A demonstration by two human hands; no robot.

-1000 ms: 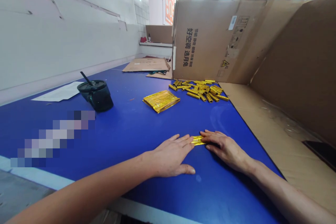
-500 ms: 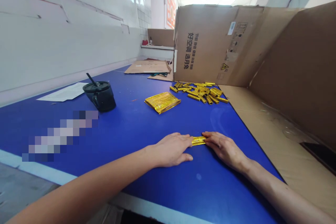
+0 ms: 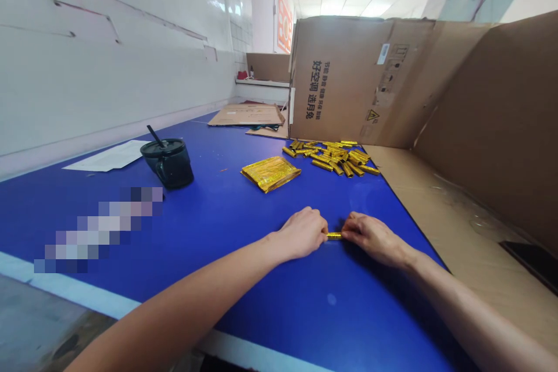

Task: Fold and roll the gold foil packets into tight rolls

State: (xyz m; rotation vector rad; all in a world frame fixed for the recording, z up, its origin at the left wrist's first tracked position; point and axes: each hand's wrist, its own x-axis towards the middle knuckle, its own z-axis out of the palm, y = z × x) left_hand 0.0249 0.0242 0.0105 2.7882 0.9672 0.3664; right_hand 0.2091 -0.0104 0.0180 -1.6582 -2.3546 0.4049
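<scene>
While our left hand (image 3: 304,233) and right hand (image 3: 368,236) pinch the gold strip (image 3: 333,236) at lower center, their fingertips hide its ends.

The blue tabletop (image 3: 261,314) holds paper (image 3: 107,158) and a dark mug (image 3: 174,167) left, cardboard (image 3: 246,115) upper centre, gold packet (image 3: 271,173) mid-frame, gold rolls (image 3: 335,157) beyond.

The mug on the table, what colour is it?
The mug is dark teal, nearly black; the head view shows it best.

Bright scene, soft glare, stretched edges
</scene>
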